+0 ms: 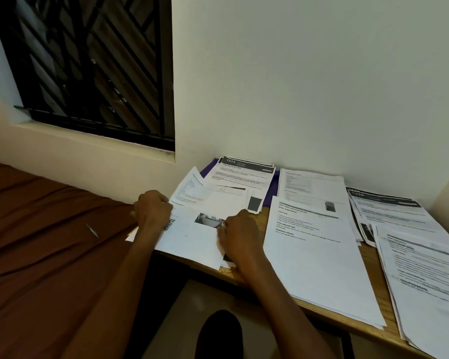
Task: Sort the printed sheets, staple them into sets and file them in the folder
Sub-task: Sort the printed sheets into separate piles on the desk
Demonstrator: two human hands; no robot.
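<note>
White sheet [189, 237] lies between left hand [152, 209] and right hand [237, 233], both pinching its edges.

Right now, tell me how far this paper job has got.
Done: the sheets lie sorted in several piles across the wooden table, one topped by the 1573 sheet. In hand: the left hand and right hand both grip the nearest stack. Left: no stapler shows, and the purple folder still sits under the piles, so stapling and filing remain.
</note>
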